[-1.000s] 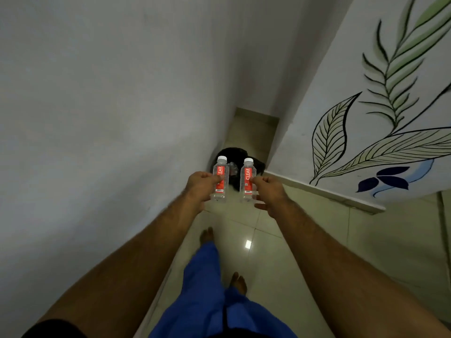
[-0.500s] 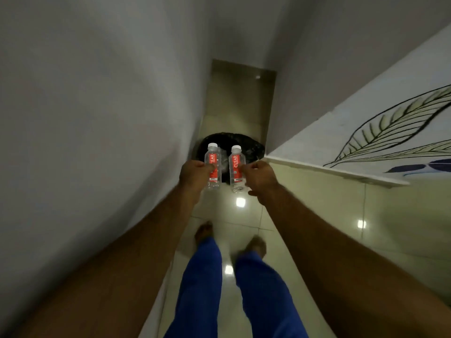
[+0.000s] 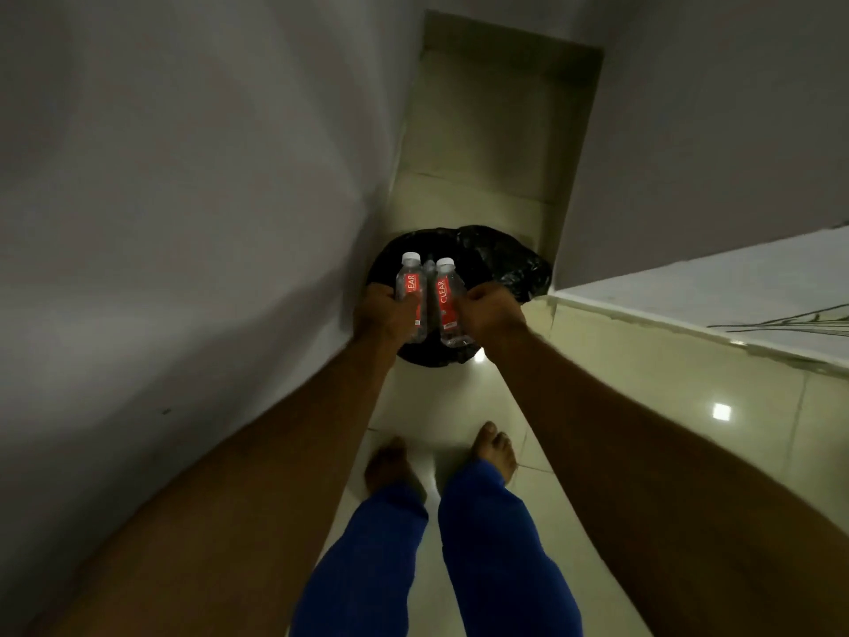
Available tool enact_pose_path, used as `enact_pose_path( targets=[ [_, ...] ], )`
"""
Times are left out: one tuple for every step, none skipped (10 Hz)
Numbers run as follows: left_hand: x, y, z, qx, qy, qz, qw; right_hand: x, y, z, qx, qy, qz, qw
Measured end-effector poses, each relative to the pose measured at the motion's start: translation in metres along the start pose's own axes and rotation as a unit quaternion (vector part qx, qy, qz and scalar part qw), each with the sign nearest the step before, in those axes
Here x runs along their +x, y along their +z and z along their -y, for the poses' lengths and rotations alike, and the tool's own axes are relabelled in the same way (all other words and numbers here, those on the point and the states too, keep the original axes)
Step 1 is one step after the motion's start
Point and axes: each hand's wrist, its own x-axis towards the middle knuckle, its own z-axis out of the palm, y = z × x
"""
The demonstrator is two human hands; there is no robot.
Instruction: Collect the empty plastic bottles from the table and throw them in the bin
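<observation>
Left clear plastic bottle with white cap (image 3: 409, 291): red label, white vertical lettering, letters "EAR" legible, first letter covered by left hand (image 3: 385, 314). Right clear plastic bottle with white cap (image 3: 448, 298): red label, white vertical lettering "CLEAR", read bottom to top. Small white patch at lower end of each red label, print too small to read. No other legible text.

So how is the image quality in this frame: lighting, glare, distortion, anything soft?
Head view: dim overall, with the grey wall heavily shadowed; small bright glare spots on the glossy tiled floor; wide-angle distortion stretches the forearms and bends the wall edges; the two clear plastic bottles with red labels stay readable against the black-lined bin; edges look slightly soft.
</observation>
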Motion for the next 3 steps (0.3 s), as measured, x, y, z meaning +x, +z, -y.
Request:
enact_pose_path(
  targets=[
    [0.007,0.015,0.007,0.044,-0.010,0.021,0.999,0.014,0.007,-0.006,0.010,-0.002,0.016,1.000],
    [-0.012,0.020,0.013,0.059,0.027,0.032,0.997,-0.002,0.011,-0.016,0.050,-0.004,0.019,0.999],
    [-0.035,0.013,0.003,0.048,0.049,0.025,0.997,-0.017,0.007,-0.013,0.086,-0.006,0.010,0.996]
  ],
)
